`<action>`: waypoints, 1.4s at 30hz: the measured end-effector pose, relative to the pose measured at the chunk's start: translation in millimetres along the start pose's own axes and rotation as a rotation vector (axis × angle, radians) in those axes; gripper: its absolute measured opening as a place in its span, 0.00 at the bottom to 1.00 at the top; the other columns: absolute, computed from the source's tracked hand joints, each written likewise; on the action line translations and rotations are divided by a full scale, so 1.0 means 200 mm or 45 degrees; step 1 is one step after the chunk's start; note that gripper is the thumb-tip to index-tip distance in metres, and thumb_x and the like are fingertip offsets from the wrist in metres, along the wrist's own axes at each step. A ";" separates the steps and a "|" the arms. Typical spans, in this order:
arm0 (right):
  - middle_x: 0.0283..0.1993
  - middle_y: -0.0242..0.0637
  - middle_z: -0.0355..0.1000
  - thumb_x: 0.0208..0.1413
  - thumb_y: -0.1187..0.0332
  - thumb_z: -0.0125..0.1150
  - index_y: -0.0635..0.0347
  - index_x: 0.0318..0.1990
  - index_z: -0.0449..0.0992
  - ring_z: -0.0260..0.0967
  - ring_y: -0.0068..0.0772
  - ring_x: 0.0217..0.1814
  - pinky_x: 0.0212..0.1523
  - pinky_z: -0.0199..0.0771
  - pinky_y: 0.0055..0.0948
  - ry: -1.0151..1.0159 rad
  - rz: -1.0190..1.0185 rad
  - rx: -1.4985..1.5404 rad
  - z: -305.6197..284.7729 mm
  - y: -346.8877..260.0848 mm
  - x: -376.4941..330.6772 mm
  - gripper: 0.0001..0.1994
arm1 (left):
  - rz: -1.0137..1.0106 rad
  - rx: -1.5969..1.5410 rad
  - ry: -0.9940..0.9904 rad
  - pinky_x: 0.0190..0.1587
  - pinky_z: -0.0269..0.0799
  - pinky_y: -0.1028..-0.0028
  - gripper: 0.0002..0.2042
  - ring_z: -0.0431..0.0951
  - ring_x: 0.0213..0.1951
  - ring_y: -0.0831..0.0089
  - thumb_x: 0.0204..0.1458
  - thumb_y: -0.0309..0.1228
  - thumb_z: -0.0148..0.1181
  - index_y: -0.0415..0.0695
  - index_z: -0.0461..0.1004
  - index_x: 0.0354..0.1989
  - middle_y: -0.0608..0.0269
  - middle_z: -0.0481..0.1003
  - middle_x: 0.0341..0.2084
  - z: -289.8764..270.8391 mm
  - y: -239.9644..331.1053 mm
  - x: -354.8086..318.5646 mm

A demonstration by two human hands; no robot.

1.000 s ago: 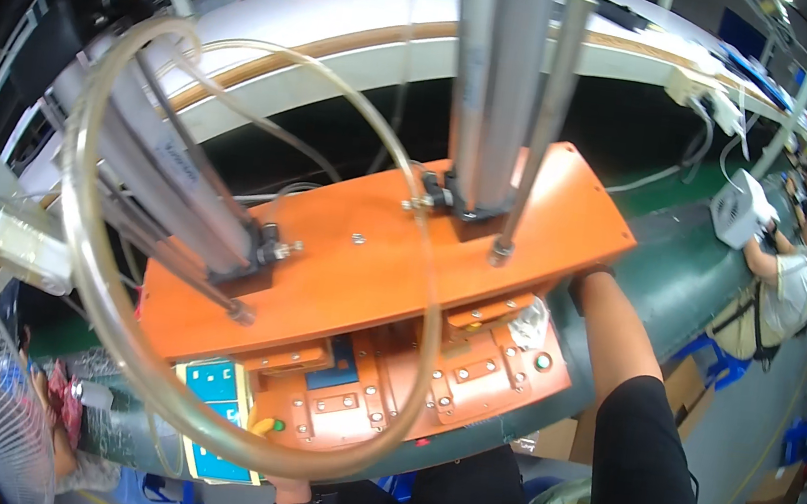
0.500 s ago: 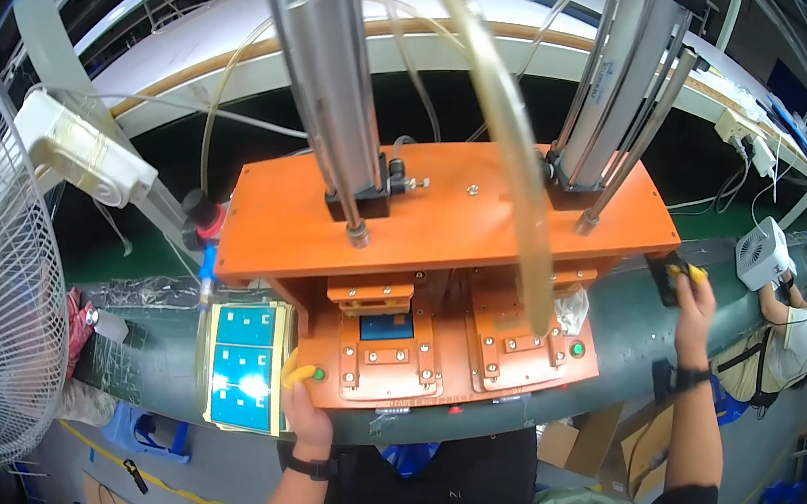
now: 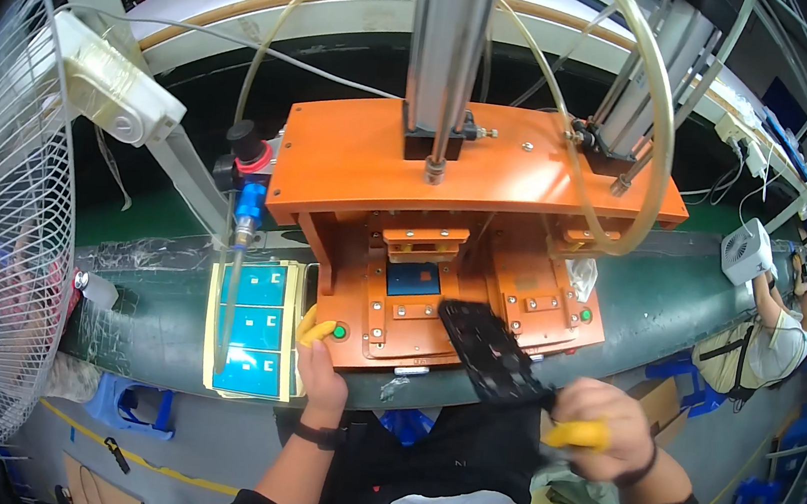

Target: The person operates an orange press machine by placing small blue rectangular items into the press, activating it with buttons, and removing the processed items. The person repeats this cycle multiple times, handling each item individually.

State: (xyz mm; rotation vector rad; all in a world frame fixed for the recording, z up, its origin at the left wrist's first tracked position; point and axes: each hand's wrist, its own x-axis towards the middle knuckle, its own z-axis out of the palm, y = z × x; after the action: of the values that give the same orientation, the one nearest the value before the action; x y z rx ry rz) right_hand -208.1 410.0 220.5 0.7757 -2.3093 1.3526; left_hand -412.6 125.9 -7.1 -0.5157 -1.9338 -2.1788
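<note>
My right hand [image 3: 603, 433], yellow covers on its fingertips, is closed on the edge of a flat black rectangular plate [image 3: 494, 354], smeared by motion. The plate hangs tilted before the right half of an orange two-station press [image 3: 462, 184]. My left hand [image 3: 320, 368], also with yellow fingertip covers, is at the press's left front corner, fingers stretched out beside a green button [image 3: 339, 332]; whether it touches the button I cannot tell. A dark blue rectangular piece [image 3: 413, 278] lies in the left station's fixture. Left of my left hand lie several blue panels [image 3: 251, 327] with pale yellow edging.
Metal cylinders [image 3: 449, 46] and looping clear hoses [image 3: 662, 133] rise above the press. A large white fan [image 3: 3, 233] stands at left. A green button [image 3: 586, 316] sits at the press's right front. Another person [image 3: 775, 328] works at far right near a small white fan [image 3: 748, 252].
My right hand has swung from beyond the press's right end toward me and leftward, bringing the black plate along. My left hand stays by the left green button. The whole view has shifted.
</note>
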 end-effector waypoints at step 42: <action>0.53 0.41 0.74 0.46 0.64 0.75 0.58 0.53 0.81 0.72 0.50 0.54 0.56 0.71 0.51 0.034 -0.087 -0.768 0.56 0.33 0.34 0.24 | -0.201 -0.129 0.019 0.74 0.53 0.60 0.29 0.61 0.71 0.58 0.64 0.21 0.52 0.33 0.54 0.74 0.46 0.59 0.71 -0.01 0.10 -0.06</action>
State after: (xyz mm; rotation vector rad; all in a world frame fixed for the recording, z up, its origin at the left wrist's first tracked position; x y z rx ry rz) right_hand -305.0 319.1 157.9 0.6183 -2.4407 0.5678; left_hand -394.3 120.7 7.2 -0.3726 -1.9240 -2.3799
